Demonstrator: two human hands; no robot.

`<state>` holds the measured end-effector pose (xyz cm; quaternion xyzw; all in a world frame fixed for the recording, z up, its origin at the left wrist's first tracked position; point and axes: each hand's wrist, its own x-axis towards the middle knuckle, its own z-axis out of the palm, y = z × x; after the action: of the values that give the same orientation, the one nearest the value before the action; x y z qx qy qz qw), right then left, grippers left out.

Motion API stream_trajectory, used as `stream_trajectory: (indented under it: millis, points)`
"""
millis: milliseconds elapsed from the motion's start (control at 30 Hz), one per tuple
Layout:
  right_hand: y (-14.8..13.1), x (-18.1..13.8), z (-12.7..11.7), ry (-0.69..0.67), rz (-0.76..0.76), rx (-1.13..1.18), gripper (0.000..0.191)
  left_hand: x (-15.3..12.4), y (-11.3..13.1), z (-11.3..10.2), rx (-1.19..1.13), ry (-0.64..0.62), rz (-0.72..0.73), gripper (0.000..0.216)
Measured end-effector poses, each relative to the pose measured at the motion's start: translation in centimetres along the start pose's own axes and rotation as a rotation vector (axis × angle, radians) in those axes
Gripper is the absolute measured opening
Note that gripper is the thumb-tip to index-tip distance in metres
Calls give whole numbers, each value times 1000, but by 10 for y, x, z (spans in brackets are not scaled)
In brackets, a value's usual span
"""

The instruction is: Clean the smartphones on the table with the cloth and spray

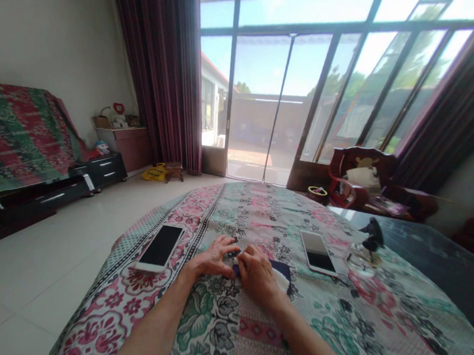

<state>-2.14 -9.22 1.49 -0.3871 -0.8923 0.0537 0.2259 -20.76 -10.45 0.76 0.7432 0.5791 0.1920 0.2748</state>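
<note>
My left hand (215,257) lies on the patterned tablecloth (193,316), fingers spread, its thumb and fingertips by the left end of a dark blue flat thing (284,269). Over that thing my right hand (257,272) is closed, fingers bent and pressed down. A white cloth or tissue (281,281) sticks out beside its palm, and a bit of white shows at the fingertips. The hands cover most of the dark blue thing, so its kind is unclear. To the left lies a white-framed smartphone (160,248), and to the right another smartphone (318,253), both face up.
A clear spray bottle (365,256) with a black trigger head stands on the table's right side. Beyond it is a dark tabletop (428,252). A carved wooden chair (360,179) sits near the glass doors (271,103). Low black drawers (106,168) are at the left.
</note>
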Motion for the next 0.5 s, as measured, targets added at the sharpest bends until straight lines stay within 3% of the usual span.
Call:
stream_trajectory:
  millis: [267, 500]
  points:
    - [4, 17, 3, -17, 71, -26, 25, 1, -5, 2, -24, 7, 15, 85]
    - [1, -3, 0, 8, -58, 9, 22, 4, -8, 5, 4, 25, 18, 82]
